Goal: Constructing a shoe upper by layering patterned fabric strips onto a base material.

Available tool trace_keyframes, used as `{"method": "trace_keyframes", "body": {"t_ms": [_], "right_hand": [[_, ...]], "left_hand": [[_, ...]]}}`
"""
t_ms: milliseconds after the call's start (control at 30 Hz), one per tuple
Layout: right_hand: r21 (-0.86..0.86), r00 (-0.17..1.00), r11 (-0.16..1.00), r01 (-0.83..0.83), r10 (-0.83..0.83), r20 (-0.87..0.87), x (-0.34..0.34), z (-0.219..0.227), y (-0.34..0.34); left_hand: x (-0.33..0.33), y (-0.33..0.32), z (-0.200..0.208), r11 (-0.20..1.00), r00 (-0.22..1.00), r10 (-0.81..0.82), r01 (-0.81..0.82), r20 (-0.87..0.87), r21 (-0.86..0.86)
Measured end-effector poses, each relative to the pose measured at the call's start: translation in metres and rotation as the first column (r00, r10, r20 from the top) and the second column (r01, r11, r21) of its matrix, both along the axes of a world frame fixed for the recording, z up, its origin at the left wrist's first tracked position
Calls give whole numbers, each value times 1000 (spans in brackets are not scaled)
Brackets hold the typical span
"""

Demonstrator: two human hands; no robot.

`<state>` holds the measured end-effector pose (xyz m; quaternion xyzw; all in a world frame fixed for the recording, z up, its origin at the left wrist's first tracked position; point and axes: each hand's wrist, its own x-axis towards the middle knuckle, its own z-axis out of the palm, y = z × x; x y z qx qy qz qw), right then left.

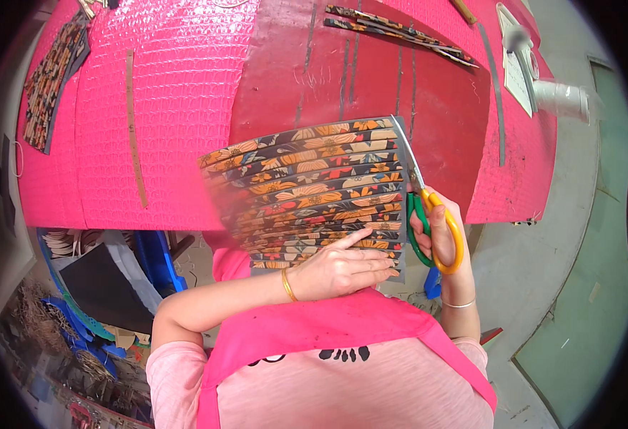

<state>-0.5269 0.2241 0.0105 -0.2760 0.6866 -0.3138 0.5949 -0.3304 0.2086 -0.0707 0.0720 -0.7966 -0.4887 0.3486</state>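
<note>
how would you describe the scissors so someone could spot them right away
Start at the big pink table, then drop to the fanned floral strips at its near edge. The scissors run along the fan's right side in the right hand, the only thing with orange and green handles.

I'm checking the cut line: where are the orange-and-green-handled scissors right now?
In the head view, the orange-and-green-handled scissors are in the right hand, right of centre, blades along the right edge of the floral-patterned strip stack.

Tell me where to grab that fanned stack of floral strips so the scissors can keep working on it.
Grip the floral strips at the near lower end, where the left hand already presses them flat. There they overlap tightly, so one hand pins them all. Come from the left side: the scissors, in the right hand, run along the right edge, so that side probably needs to stay clear.
</note>
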Motion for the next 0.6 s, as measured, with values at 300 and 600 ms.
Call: {"method": "trace_keyframes", "body": {"t_ms": [300, 600], "right_hand": [[-164, 988, 986, 43, -67, -138, -35, 9, -22], [45, -72, 995, 86, 51, -996, -246, -48, 8]], "left_hand": [[0, -18, 10, 984, 979, 89, -58, 183, -167], [9, -76, 24, 908, 709, 361, -120, 606, -401]]}}
